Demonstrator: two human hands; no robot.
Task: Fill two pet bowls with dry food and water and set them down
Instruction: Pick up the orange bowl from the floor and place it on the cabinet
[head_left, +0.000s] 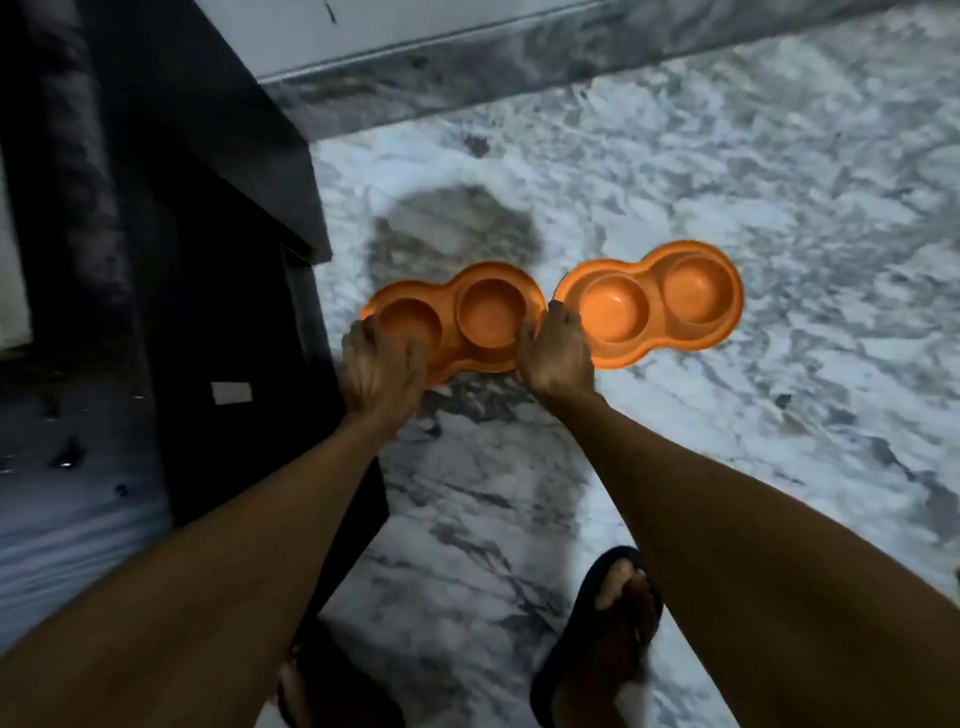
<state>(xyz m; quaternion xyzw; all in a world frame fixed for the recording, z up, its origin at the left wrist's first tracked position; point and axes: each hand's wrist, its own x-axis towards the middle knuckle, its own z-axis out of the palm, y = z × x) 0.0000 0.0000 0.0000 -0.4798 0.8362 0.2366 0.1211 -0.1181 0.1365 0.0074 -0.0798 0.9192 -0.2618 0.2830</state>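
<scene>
Your left hand (382, 364) grips the left double bowl (467, 317) at its nearer end. The fingers curl over the rim there and dip toward the first round well; motion blur hides exactly how each finger lies. From those fingers the orange dish runs away and to the right, and its second well sits just beyond your fingertips.

Your right hand (558, 353) holds the right double bowl (660, 301) in the same way, with fingers folded over the rim at the end closest to you and the thumb side turned toward the other dish. This bowl stretches away to the right of your knuckles, both wells facing up and showing plain orange inside, with a small bright glint in the nearer one.

The far end of the left double bowl comes right up against the back of your right hand, so the two dishes lie almost end to end, touching or nearly so between your hands. You cannot tell from this view whether they rest on the marble floor (779, 182) or hang just above it.

To the left of your left fingers stands a dark cabinet (208, 234). Below your right forearm, well back from the fingers, a foot in a dark sandal (613, 623) stands on the floor.
</scene>
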